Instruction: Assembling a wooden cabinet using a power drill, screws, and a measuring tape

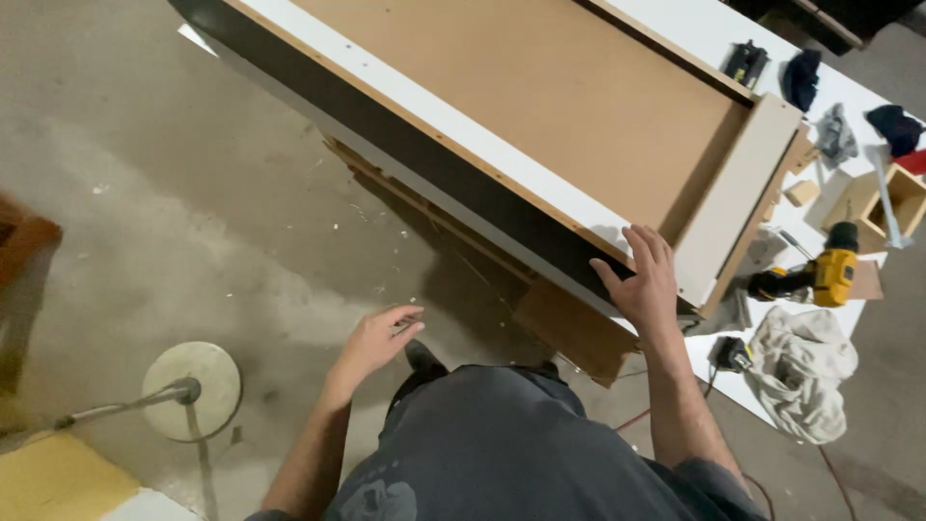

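A long cabinet box (540,116) with white edges, a brown back panel and a dark side lies on a white worktable (762,386). My right hand (641,280) rests on the near corner of its white edge, thumb over the dark side, gripping it. Over the concrete floor, my left hand (374,340) hangs free with loosely curled fingers and holds nothing. A light end panel (738,207) closes the box just right of my right hand.
A yellow cordless drill (820,275), a crumpled cloth (801,371), small wood blocks (801,193), dark gloves (801,77) and a wooden box (892,203) lie on the table to the right. A round stand base (193,391) sits on the floor at left.
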